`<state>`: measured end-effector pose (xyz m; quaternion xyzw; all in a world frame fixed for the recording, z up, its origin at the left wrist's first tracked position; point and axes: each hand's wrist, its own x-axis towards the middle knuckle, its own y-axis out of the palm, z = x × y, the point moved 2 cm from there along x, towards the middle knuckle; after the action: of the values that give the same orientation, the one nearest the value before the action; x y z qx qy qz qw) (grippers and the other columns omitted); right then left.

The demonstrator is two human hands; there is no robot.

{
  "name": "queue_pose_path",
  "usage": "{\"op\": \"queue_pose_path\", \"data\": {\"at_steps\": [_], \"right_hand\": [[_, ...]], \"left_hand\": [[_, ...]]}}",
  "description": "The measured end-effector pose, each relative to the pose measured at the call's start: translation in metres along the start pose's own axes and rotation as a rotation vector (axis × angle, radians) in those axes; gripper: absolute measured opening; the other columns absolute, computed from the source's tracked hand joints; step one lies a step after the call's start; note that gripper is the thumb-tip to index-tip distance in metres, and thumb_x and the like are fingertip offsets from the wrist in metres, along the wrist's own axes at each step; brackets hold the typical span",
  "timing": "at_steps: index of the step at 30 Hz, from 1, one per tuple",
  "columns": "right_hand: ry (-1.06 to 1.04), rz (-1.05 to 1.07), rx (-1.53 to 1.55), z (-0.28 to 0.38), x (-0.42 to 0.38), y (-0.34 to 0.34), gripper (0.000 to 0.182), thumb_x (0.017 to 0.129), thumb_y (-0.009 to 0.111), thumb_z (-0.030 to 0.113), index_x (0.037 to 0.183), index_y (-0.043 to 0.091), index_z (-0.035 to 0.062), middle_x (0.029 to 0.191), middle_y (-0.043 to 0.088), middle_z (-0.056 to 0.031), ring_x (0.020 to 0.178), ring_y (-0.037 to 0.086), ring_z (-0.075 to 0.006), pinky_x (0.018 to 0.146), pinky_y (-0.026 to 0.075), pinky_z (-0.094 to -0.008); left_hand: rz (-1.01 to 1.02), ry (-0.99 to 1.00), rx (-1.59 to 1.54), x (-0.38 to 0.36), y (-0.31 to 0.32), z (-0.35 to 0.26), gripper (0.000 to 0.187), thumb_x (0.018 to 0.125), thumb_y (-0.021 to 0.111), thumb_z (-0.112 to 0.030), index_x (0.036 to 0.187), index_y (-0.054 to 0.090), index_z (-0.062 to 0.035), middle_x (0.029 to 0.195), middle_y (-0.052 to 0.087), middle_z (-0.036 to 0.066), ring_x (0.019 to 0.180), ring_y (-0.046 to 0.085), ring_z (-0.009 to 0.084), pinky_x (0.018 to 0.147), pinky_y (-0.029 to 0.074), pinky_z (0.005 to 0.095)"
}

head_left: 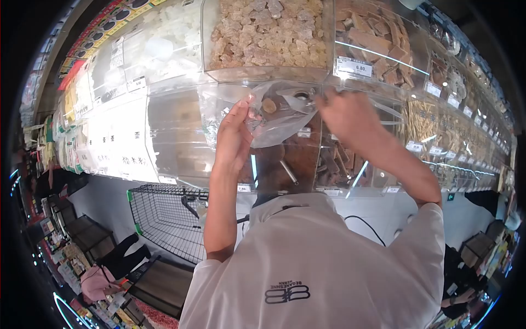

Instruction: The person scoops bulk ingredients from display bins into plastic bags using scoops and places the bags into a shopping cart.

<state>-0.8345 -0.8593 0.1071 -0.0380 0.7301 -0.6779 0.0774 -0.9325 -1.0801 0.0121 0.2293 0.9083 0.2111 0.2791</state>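
My left hand (235, 131) is raised with its thumb and fingers closed on the side of a clear plastic bag (268, 131). The bag spreads to the right, its film crumpled and see-through. A small round brown piece (269, 106) shows through the film. Close to the bag's right edge is my right hand (350, 118), curled and blurred by motion; what its fingertips hold I cannot make out. Both hands are over a clear bin with dark brown contents (301, 156). A metal handle (289, 171) sticks up from that bin toward me.
Beyond the hands stands a bin of amber sugar-like lumps (268, 38), with a bin of brown bark-like pieces (378, 44) to its right. A price label (353, 67) is fixed between bins. A black wire shopping cart (164, 219) stands at lower left, a person in pink (98, 282) beyond it.
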Motion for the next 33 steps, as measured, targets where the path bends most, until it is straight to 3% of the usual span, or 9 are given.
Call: {"op": "queue_pose_path", "data": {"at_steps": [5, 6, 8, 12, 18, 20, 27, 30, 33], "right_hand": [[0.084, -0.066, 0.325, -0.070, -0.012, -0.069, 0.026, 0.089, 0.070, 0.019, 0.109, 0.073, 0.0024, 0.097, 0.073, -0.0151, 0.089, 0.068, -0.0351, 0.079, 0.051, -0.0438], [0.115, -0.199, 0.318, -0.075, -0.002, -0.062, 0.028, 0.090, 0.068, 0.021, 0.110, 0.073, 0.0011, 0.096, 0.072, -0.0170, 0.088, 0.068, -0.0362, 0.080, 0.051, -0.0444], [0.296, -0.094, 0.251, -0.080, 0.032, -0.040, 0.030, 0.092, 0.065, 0.023, 0.108, 0.072, -0.0007, 0.095, 0.072, -0.0183, 0.089, 0.067, -0.0374, 0.082, 0.050, -0.0459], [0.294, -0.033, 0.205, -0.093, 0.093, 0.039, 0.032, 0.092, 0.059, 0.032, 0.093, 0.071, 0.0022, 0.097, 0.069, -0.0187, 0.099, 0.065, -0.0393, 0.088, 0.052, -0.0485], [0.474, -0.079, 0.490, -0.077, 0.161, 0.106, 0.034, 0.089, 0.059, 0.032, 0.093, 0.072, 0.0003, 0.099, 0.070, -0.0235, 0.097, 0.066, -0.0423, 0.086, 0.052, -0.0508], [0.472, -0.197, 0.462, -0.071, 0.177, 0.114, 0.029, 0.087, 0.063, 0.029, 0.090, 0.073, 0.0026, 0.095, 0.070, -0.0233, 0.093, 0.067, -0.0414, 0.083, 0.053, -0.0503], [0.486, -0.189, 0.616, -0.075, 0.180, 0.120, 0.027, 0.091, 0.064, 0.030, 0.089, 0.073, 0.0043, 0.083, 0.069, -0.0222, 0.086, 0.068, -0.0391, 0.076, 0.051, -0.0467], [0.483, -0.206, 0.882, -0.091, 0.187, 0.139, 0.027, 0.093, 0.063, 0.030, 0.091, 0.073, 0.0047, 0.083, 0.068, -0.0220, 0.086, 0.068, -0.0384, 0.076, 0.052, -0.0475], [0.502, -0.189, 0.768, -0.085, 0.189, 0.136, 0.027, 0.092, 0.067, 0.029, 0.099, 0.074, 0.0036, 0.079, 0.067, -0.0227, 0.079, 0.066, -0.0412, 0.071, 0.049, -0.0468]], "left_hand": [[-0.162, -0.069, -0.145, -0.016, 0.016, -0.018, 0.029, 0.105, 0.054, -0.029, 0.127, 0.061, -0.0110, 0.105, 0.065, -0.001, 0.089, 0.060, 0.0090, 0.083, 0.050, 0.0294], [-0.153, -0.053, -0.144, -0.015, 0.011, -0.015, 0.028, 0.105, 0.054, -0.029, 0.125, 0.062, -0.0105, 0.109, 0.065, -0.001, 0.091, 0.059, 0.0088, 0.082, 0.050, 0.0286], [-0.066, -0.028, -0.129, -0.013, 0.003, -0.010, 0.028, 0.105, 0.055, -0.029, 0.124, 0.062, -0.0102, 0.111, 0.065, 0.000, 0.095, 0.059, 0.0103, 0.084, 0.050, 0.0291], [-0.004, -0.009, -0.135, -0.015, 0.000, -0.005, 0.029, 0.104, 0.055, -0.030, 0.122, 0.063, -0.0086, 0.112, 0.065, 0.001, 0.097, 0.059, 0.0105, 0.085, 0.049, 0.0292], [-0.015, -0.026, -0.151, -0.019, -0.017, 0.000, 0.034, 0.102, 0.060, -0.032, 0.124, 0.063, -0.0063, 0.107, 0.064, 0.002, 0.088, 0.060, 0.0094, 0.074, 0.049, 0.0272], [-0.027, -0.037, -0.139, -0.021, -0.020, -0.002, 0.030, 0.104, 0.056, -0.030, 0.122, 0.063, -0.0071, 0.111, 0.063, 0.001, 0.093, 0.059, 0.0096, 0.078, 0.048, 0.0276], [-0.056, -0.036, -0.148, -0.018, -0.010, -0.006, 0.029, 0.105, 0.053, -0.029, 0.122, 0.064, -0.0077, 0.114, 0.063, 0.001, 0.098, 0.058, 0.0104, 0.081, 0.048, 0.0291], [-0.021, -0.043, -0.116, -0.014, -0.009, -0.003, 0.029, 0.105, 0.053, -0.030, 0.121, 0.064, -0.0079, 0.117, 0.063, 0.001, 0.100, 0.057, 0.0106, 0.082, 0.048, 0.0295], [-0.047, -0.052, -0.094, -0.015, -0.001, -0.004, 0.029, 0.105, 0.054, -0.030, 0.120, 0.065, -0.0081, 0.117, 0.063, 0.001, 0.102, 0.057, 0.0108, 0.082, 0.048, 0.0297]]}}
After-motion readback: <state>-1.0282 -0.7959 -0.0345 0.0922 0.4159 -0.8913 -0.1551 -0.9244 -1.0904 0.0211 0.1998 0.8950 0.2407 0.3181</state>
